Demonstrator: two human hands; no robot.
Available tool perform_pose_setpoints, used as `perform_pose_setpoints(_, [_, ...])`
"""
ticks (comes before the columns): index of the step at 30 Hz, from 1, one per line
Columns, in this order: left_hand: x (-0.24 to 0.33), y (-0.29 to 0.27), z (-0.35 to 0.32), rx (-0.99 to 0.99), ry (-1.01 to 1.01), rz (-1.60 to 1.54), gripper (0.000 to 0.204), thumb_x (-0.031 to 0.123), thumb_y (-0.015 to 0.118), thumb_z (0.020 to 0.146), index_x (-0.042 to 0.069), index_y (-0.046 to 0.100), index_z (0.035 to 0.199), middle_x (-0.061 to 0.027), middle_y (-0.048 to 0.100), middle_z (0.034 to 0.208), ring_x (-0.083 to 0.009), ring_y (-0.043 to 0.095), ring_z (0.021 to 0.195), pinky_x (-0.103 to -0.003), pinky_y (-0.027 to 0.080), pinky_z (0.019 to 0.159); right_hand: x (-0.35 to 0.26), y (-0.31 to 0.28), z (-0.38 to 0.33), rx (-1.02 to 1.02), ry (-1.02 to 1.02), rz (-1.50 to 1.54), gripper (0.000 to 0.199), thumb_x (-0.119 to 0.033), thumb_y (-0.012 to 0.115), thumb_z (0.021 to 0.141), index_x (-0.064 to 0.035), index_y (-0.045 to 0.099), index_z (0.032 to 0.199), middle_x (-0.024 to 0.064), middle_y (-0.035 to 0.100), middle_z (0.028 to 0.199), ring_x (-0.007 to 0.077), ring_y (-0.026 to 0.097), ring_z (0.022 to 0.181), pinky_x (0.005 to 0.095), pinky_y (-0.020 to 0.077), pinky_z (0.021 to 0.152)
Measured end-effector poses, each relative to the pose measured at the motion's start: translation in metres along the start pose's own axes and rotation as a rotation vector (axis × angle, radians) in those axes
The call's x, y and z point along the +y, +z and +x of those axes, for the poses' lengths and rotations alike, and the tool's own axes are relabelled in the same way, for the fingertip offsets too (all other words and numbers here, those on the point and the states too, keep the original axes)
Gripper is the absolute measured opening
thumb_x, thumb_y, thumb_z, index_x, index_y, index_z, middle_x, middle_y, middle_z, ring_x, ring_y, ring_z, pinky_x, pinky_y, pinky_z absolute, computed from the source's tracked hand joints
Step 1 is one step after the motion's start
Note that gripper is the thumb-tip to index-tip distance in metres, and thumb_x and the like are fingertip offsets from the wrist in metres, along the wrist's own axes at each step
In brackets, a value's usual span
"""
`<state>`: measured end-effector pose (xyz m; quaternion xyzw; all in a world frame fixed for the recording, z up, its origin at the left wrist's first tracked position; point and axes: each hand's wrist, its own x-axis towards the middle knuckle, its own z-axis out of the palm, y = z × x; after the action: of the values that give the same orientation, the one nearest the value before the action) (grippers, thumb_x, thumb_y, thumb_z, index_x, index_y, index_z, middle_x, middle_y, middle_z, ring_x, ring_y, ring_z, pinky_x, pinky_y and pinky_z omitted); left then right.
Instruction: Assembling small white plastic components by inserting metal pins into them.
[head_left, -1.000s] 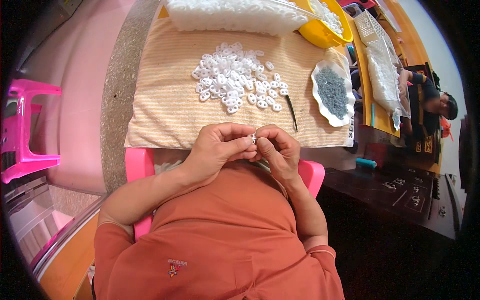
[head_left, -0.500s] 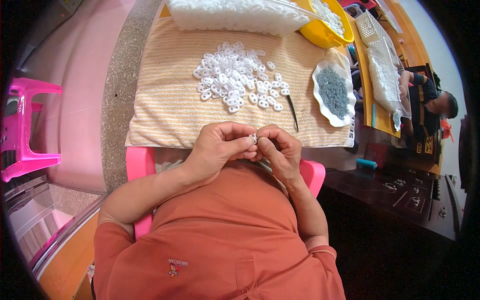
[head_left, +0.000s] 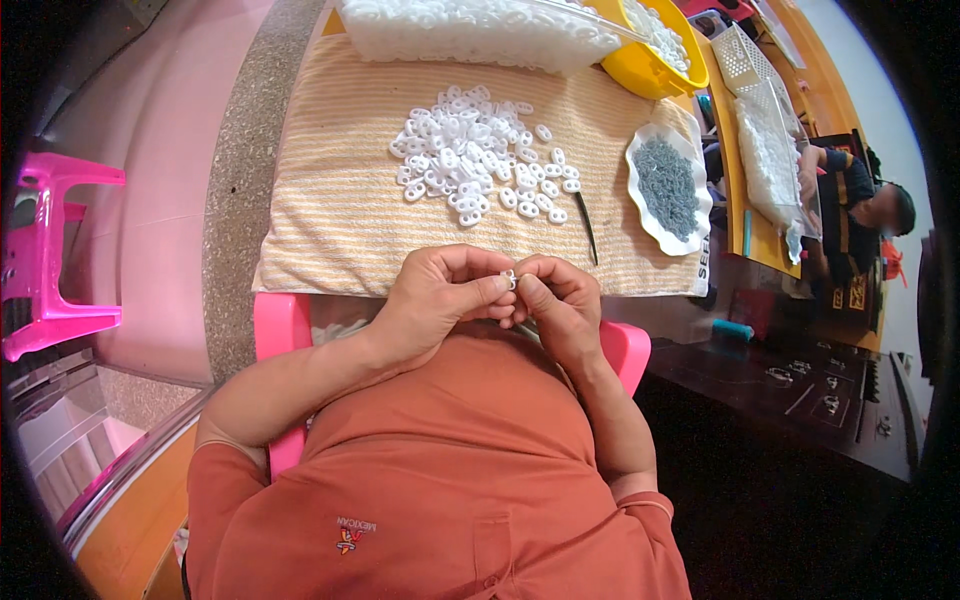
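Just off the near edge of the towel-covered table, both my hands meet in front of my belly. Between thumb and finger, my left hand (head_left: pixel 437 290) pinches a small white plastic piece (head_left: pixel 510 279). My right hand (head_left: pixel 560 303) is closed too, its thumb and forefinger at the piece's right side; anything smaller there is hidden by the fingertips. Beyond my hands lies a loose pile of white oval two-holed plastic pieces (head_left: pixel 460 145). A thin black stick-like tool (head_left: pixel 586 228) lies right of the pile. Farther right, a white scalloped dish (head_left: pixel 641 201) holds many small grey parts (head_left: pixel 667 181).
A clear bin (head_left: pixel 480 40) of white pieces and a yellow basin (head_left: pixel 640 75) stand at the table's far side. A pink stool (head_left: pixel 62 250) is at left. At right, a person (head_left: pixel 860 205) works beside another clear bin (head_left: pixel 765 160). A striped towel (head_left: pixel 330 200) covers the table.
My hands stay nearly in place; the small white piece at my fingertips has turned slightly. The head view has shifted a touch.
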<state>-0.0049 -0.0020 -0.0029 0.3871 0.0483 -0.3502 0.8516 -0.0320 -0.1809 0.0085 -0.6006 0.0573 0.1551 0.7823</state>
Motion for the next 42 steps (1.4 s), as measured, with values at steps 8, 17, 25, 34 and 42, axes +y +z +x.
perform_pose_setpoints(8, [0.0037,0.0046,-0.0009,-0.017,-0.002,-0.013,0.019,0.004,0.061,0.089,-0.004,0.061,0.106,-0.0108,0.067,0.09,-0.0152,0.067,0.078,-0.024,0.057,0.071,0.0006,-0.0022,0.001,-0.022,0.093,0.198,0.017,-0.016,0.056,0.094,0.0007,0.06,0.093,0.004,0.059,0.074,0.0105,0.056,0.065,0.0271,0.0526,0.063])
perform_pose_setpoints(17, [0.0,0.0005,0.0002,0.001,-0.003,-0.013,0.018,0.004,0.061,0.089,-0.002,0.06,0.106,-0.0097,0.066,0.092,-0.0143,0.066,0.079,-0.025,0.057,0.073,0.0058,0.0021,0.0,0.014,0.032,0.203,0.016,-0.015,0.056,0.095,0.0011,0.059,0.094,0.0045,0.059,0.077,0.0106,0.056,0.066,0.026,0.0512,0.065])
perform_pose_setpoints(25, [-0.0004,0.0029,-0.0001,0.049,0.005,-0.028,0.018,0.004,0.061,0.089,-0.004,0.06,0.105,-0.0091,0.065,0.088,-0.0127,0.064,0.077,-0.025,0.055,0.07,0.0061,0.0052,-0.0007,0.062,-0.02,0.118,0.014,-0.012,0.054,0.095,0.0019,0.059,0.094,0.0052,0.061,0.078,0.0108,0.056,0.067,0.0243,0.0495,0.065])
perform_pose_setpoints(34, [-0.0005,0.004,-0.0006,0.054,0.011,-0.024,0.018,0.003,0.061,0.089,-0.005,0.061,0.105,-0.009,0.065,0.088,-0.0125,0.063,0.076,-0.024,0.055,0.069,0.0031,0.0037,-0.0008,0.035,0.027,0.13,0.015,-0.012,0.055,0.094,0.0022,0.06,0.092,0.0057,0.062,0.077,0.011,0.057,0.068,0.0239,0.0492,0.065])
perform_pose_setpoints(42, [-0.0035,0.0025,-0.0007,0.041,0.034,0.012,0.018,0.002,0.061,0.089,-0.006,0.061,0.105,-0.0104,0.066,0.087,-0.0134,0.064,0.074,-0.024,0.055,0.069,0.0031,0.0043,-0.0015,0.036,-0.014,0.029,0.012,-0.01,0.057,0.093,0.0017,0.061,0.09,0.0051,0.064,0.078,0.0098,0.059,0.068,0.0219,0.0487,0.064])
